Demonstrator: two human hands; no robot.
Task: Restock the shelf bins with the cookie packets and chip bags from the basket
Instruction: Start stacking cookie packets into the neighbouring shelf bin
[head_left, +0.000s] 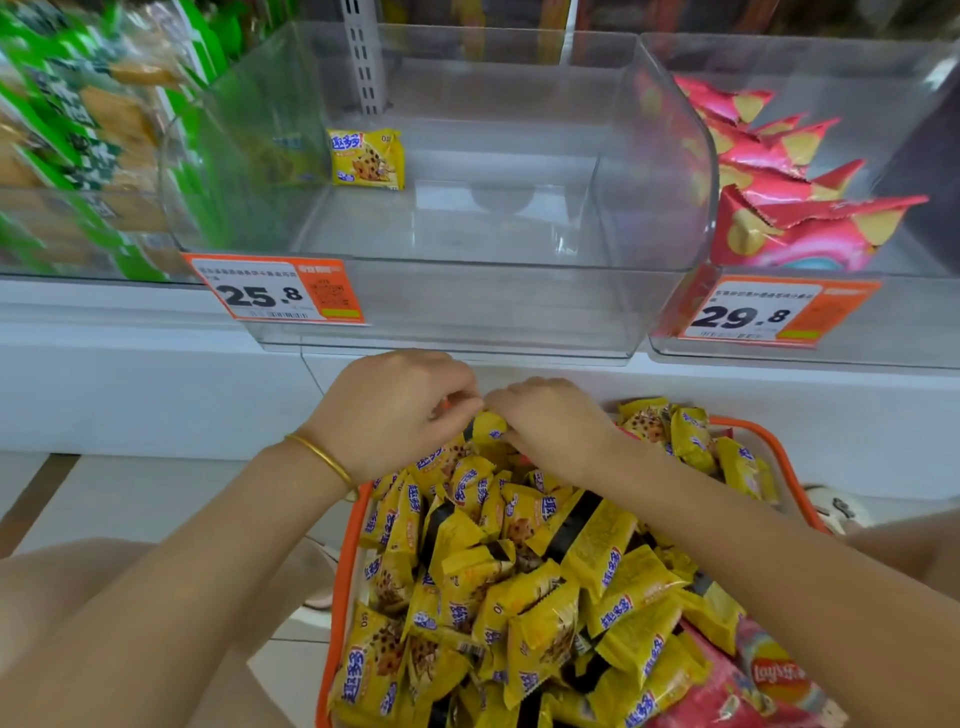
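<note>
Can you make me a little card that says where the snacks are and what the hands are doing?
basket: orange, heaped with yellow cookie packets
middle bin: clear, one lone packet inside
right bin: holds red chip bags
hands: left hand and right hand both pinch the top packet

You face a long white shelf ledge (130, 364) spanning nine to three o'clock; three clear plastic bins stand on it side by side; the left clear bin (78, 249) at ten o'clock; the middle clear bin (467, 306) at twelve, an orange price tag (280, 291) reading 25.8 on its front; the right clear bin (909, 327) at two, its second orange tag (763, 312) reading 29.8.
</note>
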